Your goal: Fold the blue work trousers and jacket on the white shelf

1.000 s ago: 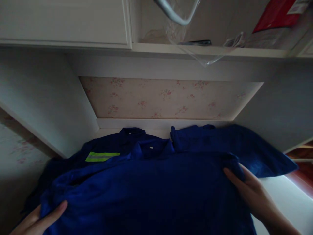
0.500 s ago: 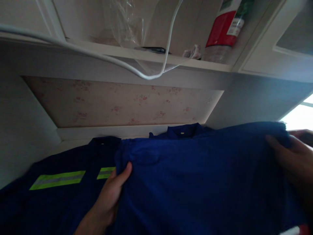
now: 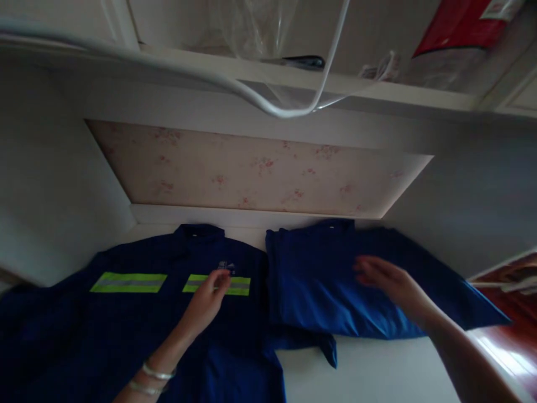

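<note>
A dark blue work jacket with yellow-green reflective stripes lies spread flat at the left of a white surface. Beside it on the right lies a folded brighter blue garment. My left hand, with bracelets at the wrist, rests open on the jacket's chest by the right stripe. Fingers spread, my right hand hovers over or lightly touches the folded garment; it grips nothing.
A floral-papered back panel closes the alcove behind the clothes. Overhead, a white shelf carries a clear plastic bag, a red package and a hanging white cable. A wooden floor shows at far right.
Both hands have let go of the brighter blue garment, which now lies folded at the right. The left hand moved onto the striped jacket, now fully uncovered.
</note>
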`<action>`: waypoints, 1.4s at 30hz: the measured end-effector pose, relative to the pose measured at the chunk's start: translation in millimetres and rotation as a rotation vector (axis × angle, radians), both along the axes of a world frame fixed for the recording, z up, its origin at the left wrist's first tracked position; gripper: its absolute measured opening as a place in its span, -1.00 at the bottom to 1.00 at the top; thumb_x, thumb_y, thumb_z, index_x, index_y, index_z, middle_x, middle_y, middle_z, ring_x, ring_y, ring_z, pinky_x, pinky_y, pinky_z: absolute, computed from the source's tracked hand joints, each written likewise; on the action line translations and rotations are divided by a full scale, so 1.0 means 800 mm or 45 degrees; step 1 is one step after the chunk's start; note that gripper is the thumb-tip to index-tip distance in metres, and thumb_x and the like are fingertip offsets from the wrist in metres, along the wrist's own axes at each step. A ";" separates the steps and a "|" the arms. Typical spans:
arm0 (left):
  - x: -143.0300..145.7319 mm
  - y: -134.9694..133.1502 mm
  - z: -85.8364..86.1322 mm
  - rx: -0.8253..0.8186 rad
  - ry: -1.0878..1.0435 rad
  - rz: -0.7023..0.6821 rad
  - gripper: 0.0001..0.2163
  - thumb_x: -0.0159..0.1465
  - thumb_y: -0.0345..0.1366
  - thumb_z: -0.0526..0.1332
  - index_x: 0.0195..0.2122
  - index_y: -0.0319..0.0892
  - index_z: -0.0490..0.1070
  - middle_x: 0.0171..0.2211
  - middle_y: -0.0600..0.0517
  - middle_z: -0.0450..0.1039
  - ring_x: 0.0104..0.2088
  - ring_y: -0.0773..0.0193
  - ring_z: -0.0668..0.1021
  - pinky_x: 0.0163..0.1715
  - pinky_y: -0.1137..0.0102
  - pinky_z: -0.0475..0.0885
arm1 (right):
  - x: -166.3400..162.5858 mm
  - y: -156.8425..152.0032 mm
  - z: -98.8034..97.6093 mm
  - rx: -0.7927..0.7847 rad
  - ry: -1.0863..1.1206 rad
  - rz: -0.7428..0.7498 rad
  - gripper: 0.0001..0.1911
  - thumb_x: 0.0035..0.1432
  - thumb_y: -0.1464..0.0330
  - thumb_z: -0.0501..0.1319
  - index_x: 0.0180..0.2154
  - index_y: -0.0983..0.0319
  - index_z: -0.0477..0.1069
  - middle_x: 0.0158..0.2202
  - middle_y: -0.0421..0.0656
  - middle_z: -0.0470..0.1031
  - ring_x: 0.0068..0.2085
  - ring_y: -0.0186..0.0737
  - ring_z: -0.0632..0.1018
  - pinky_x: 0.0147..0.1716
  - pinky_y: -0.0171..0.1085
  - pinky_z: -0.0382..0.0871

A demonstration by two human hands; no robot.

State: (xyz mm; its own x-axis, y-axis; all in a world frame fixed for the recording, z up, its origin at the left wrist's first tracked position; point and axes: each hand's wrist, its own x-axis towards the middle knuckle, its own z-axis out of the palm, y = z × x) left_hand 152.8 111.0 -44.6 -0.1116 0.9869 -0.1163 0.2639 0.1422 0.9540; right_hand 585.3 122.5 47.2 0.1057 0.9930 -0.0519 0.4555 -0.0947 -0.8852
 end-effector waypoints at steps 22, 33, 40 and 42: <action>-0.142 -0.186 -0.098 0.155 1.594 -0.199 -0.50 0.35 -0.02 -0.03 0.29 -0.01 0.17 0.32 0.04 0.13 0.30 0.00 0.24 0.24 -0.13 0.13 | -0.241 -0.150 -0.200 0.346 -0.652 0.205 -0.58 0.36 0.22 -0.05 -0.01 0.22 0.49 -0.25 -0.04 0.64 -0.27 -0.15 0.65 -0.33 -0.35 0.50; -0.157 -0.195 -0.119 0.463 1.739 -0.262 -0.49 0.22 -0.37 0.06 0.22 0.04 0.31 0.23 -0.03 0.33 0.23 -0.05 0.33 0.17 -0.15 0.12 | -0.439 -0.192 -0.227 0.708 -0.560 1.101 -0.79 0.22 0.33 0.14 -0.38 0.00 0.52 -0.51 -0.37 0.56 -0.43 -0.29 0.55 0.09 -0.07 0.36; -0.159 -0.199 -0.116 0.660 1.734 -0.245 -0.41 0.12 -0.41 0.15 0.21 0.13 0.31 0.06 0.01 0.52 0.09 -0.04 0.44 0.21 -0.07 -0.02 | -0.403 -0.174 -0.137 0.002 0.063 1.335 -0.63 0.30 0.02 0.03 -0.19 0.03 0.52 -0.52 -0.36 0.50 -0.44 -0.34 0.55 -0.21 -0.30 0.47; -0.154 -0.195 -0.105 0.712 1.764 -0.226 -0.40 0.14 -0.40 0.14 0.24 0.10 0.27 0.11 0.00 0.47 0.11 -0.04 0.42 0.21 -0.05 -0.04 | -0.376 -0.160 -0.113 -0.150 0.170 1.085 -0.44 0.34 -0.04 -0.14 -0.01 0.14 0.44 -0.58 -0.29 0.45 -0.57 -0.33 0.48 -0.53 -0.38 0.40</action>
